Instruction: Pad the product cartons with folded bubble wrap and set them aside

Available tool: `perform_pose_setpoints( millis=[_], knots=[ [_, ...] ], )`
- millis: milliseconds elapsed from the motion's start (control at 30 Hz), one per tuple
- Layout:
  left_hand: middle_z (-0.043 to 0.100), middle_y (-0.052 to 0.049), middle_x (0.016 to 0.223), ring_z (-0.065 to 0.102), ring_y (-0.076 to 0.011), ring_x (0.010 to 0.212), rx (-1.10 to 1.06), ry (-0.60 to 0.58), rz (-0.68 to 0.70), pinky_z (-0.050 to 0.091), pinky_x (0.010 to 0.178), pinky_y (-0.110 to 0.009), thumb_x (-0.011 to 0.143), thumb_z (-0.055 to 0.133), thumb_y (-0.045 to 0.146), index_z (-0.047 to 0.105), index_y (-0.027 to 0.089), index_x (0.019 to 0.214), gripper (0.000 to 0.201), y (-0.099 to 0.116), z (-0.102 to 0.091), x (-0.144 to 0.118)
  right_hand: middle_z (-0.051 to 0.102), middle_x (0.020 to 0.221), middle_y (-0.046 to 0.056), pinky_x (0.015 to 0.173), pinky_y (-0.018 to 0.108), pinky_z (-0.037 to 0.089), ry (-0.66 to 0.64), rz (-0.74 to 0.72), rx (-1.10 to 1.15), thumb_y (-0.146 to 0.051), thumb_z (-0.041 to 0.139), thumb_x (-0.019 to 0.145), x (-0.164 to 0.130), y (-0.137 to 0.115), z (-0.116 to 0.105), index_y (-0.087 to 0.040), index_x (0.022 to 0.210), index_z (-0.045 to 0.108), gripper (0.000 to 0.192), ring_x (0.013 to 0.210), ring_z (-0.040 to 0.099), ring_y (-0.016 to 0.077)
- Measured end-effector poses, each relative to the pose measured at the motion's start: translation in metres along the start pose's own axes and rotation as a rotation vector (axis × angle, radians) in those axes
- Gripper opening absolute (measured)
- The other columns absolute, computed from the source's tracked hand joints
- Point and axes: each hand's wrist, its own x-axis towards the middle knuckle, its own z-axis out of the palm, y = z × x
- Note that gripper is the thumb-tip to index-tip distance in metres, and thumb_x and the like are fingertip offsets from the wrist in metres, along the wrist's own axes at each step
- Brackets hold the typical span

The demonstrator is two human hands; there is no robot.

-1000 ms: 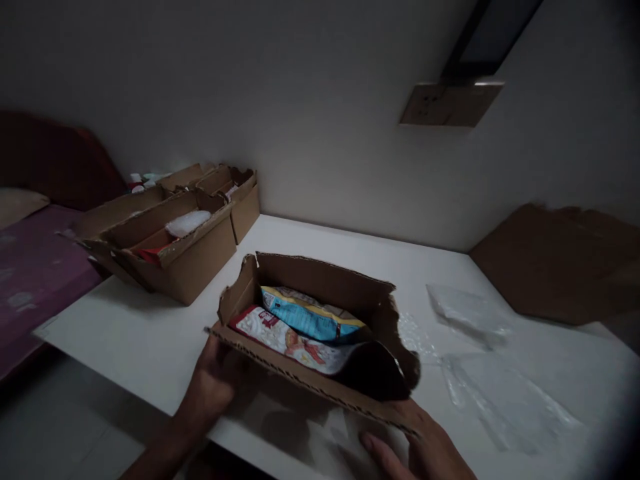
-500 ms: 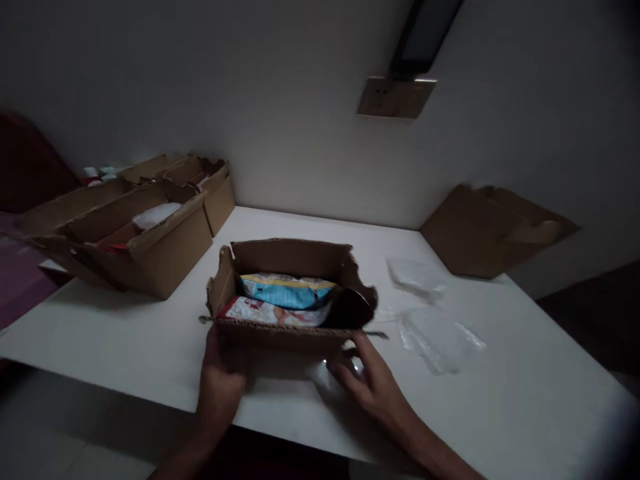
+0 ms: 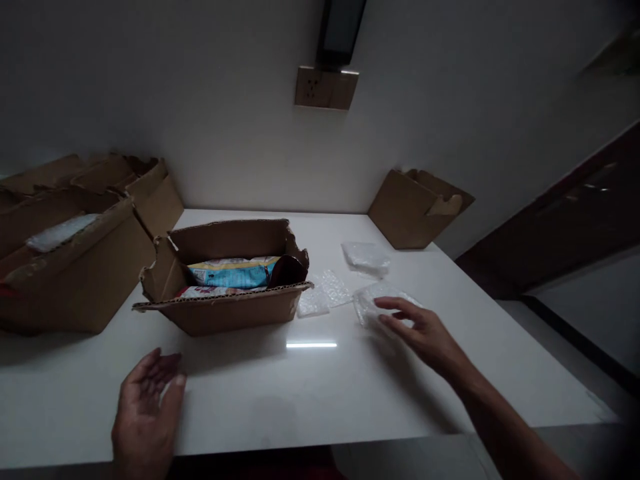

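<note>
An open cardboard box [image 3: 235, 313] stands on the white table [image 3: 310, 400], with a blue and yellow packet [image 3: 233, 273] and a red and white packet [image 3: 215, 291] inside. My left hand [image 3: 147, 407] is off the box, in front of its left end, palm up with fingers slightly curled and nothing in it. Over a clear bubble wrap piece [image 3: 367, 303] hovers my right hand [image 3: 413, 327], thumb and fingers apart. Whether it touches the wrap I cannot tell. Another bubble wrap piece [image 3: 327, 291] lies beside the box, and a folded plastic piece [image 3: 367, 258] lies farther back.
Several open cardboard boxes [image 3: 115, 267] crowd the left side, one holding bubble wrap [image 3: 63, 232]. A tilted cardboard box [image 3: 407, 210] stands at the back right corner. A wall socket [image 3: 326, 88] with a dark device [image 3: 341, 33] is above the table.
Both hands have let go of the box. My right hand has moved right to the bubble wrap; my left hand has drawn back toward me. The view has turned right.
</note>
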Motion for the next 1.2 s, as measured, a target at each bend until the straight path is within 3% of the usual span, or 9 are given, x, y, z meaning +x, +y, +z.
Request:
perform_pose_setpoints(
  millis=[133,267,400,567,700,833,1000,1100,1200],
  knots=[
    [0.071,-0.011,0.115,0.067,-0.0294,0.108,0.256,-0.346,0.051,0.052,0.1,-0.047,0.078,0.066,0.048,0.064,0.02,0.114,0.045,0.009,0.011,-0.004,0.068,0.128,0.01,0.067,0.039,0.058,0.035,-0.024,-0.172,-0.049,0.063,0.082,0.002,0.02,-0.011,-0.026,0.118,0.068,0.044,0.104,0.067,0.0306],
    [0.07,-0.015,0.121,0.066,-0.0317,0.113,0.394,-0.566,0.135,0.053,0.099,-0.048,0.078,0.059,0.044,0.062,0.015,0.124,0.054,0.034,0.045,0.008,0.064,0.134,0.01,0.092,0.046,0.055,-0.057,-0.287,-0.263,-0.039,0.058,0.09,0.017,-0.001,0.018,-0.025,0.125,0.064,0.038,0.121,0.061,0.0287],
    [0.067,-0.019,0.126,0.063,-0.0331,0.118,0.469,-0.633,0.179,0.049,0.103,-0.05,0.079,0.055,0.04,0.056,0.009,0.131,0.06,0.042,0.067,0.021,0.064,0.133,0.014,0.099,0.049,0.05,-0.182,-0.454,-0.417,-0.025,0.07,0.082,0.049,-0.026,0.057,-0.02,0.126,0.065,0.045,0.12,0.061,0.0312],
    [0.056,-0.022,0.138,0.061,-0.0327,0.118,0.474,-0.571,0.188,0.052,0.094,-0.046,0.081,0.056,0.036,0.047,0.009,0.14,0.066,0.039,0.072,0.028,0.071,0.119,0.013,0.093,0.047,0.05,-0.127,-0.474,-0.423,-0.015,0.06,0.088,0.072,-0.039,0.08,-0.019,0.098,0.076,0.019,0.111,0.065,0.0304],
    [0.053,-0.02,0.138,0.064,-0.0302,0.11,0.435,-0.606,0.215,0.056,0.078,-0.04,0.085,0.054,0.039,0.051,0.016,0.136,0.056,0.041,0.063,0.017,0.067,0.129,0.011,0.095,0.049,0.049,-0.033,-0.544,-0.374,-0.011,0.051,0.093,0.045,-0.041,0.064,-0.023,0.107,0.074,0.03,0.117,0.062,0.0282],
    [0.046,-0.014,0.148,0.052,-0.0312,0.132,0.358,-0.689,0.298,0.05,0.102,-0.048,0.087,0.057,0.035,0.052,0.024,0.137,0.052,0.046,0.064,-0.004,0.063,0.134,0.01,0.091,0.045,0.055,0.052,-0.714,-0.134,-0.006,0.047,0.094,0.004,-0.054,0.048,-0.026,0.111,0.072,0.036,0.121,0.059,0.0232],
    [0.035,-0.012,0.159,0.038,-0.0303,0.144,0.271,-0.806,0.436,0.034,0.118,-0.052,0.079,0.059,0.018,0.029,0.027,0.154,0.082,0.054,0.074,-0.018,0.06,0.136,0.011,0.094,0.037,0.055,-0.155,-0.933,0.073,-0.006,0.05,0.092,-0.036,-0.098,0.069,-0.021,0.105,0.07,0.028,0.124,0.057,0.019],
    [0.057,-0.011,0.14,0.055,-0.0265,0.129,0.22,-0.9,0.502,0.045,0.11,-0.046,0.074,0.053,0.009,0.037,0.026,0.15,0.079,0.054,0.069,-0.018,0.063,0.132,0.014,0.101,0.036,0.051,-0.282,-1.1,0.089,-0.01,0.053,0.092,-0.053,-0.114,0.085,-0.016,0.109,0.067,0.023,0.126,0.056,0.0193],
    [0.071,-0.006,0.105,0.066,-0.0226,0.104,0.19,-0.913,0.612,0.055,0.092,-0.037,0.075,0.051,0.007,0.062,0.026,0.121,0.051,0.05,0.06,-0.015,0.06,0.137,0.015,0.101,0.039,0.05,-0.232,-1.04,-0.013,-0.009,0.052,0.088,-0.053,-0.102,0.078,-0.018,0.125,0.061,0.04,0.129,0.054,0.0212]
  ],
)
